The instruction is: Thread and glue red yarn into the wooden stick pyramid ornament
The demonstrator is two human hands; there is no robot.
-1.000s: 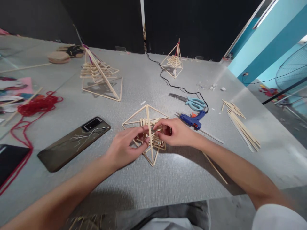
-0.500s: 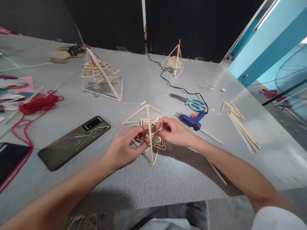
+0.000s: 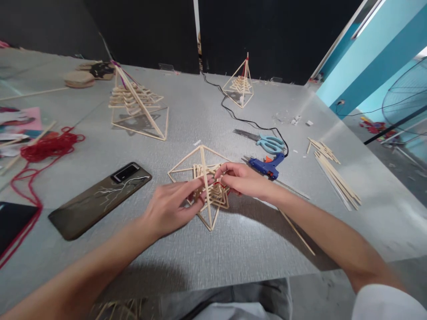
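Before me on the surface (image 3: 247, 253), a stick frame (image 3: 208, 201): probably light, stiff, fragile, best held by its outer sticks. My left hand (image 3: 171, 202) holds it; my right hand (image 3: 240, 180) pinches red thread (image 3: 218, 183) inside. Rightward, a glue gun (image 3: 267, 167).

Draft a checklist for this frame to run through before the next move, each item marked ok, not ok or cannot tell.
1. Left hand in contact with the stick frame: ok, its fingers reach in among the sticks.
2. Right hand gripping the red string firmly: cannot tell, the string shows at the fingertips but the grip is partly hidden.
3. Glue gun well away from the right hand: not ok, it lies close beside the hand and wrist.
4. Scissors apart from both hands: ok, lying beyond the glue gun.
5. Phone apart from the left hand: ok, a gap of bare table separates them.
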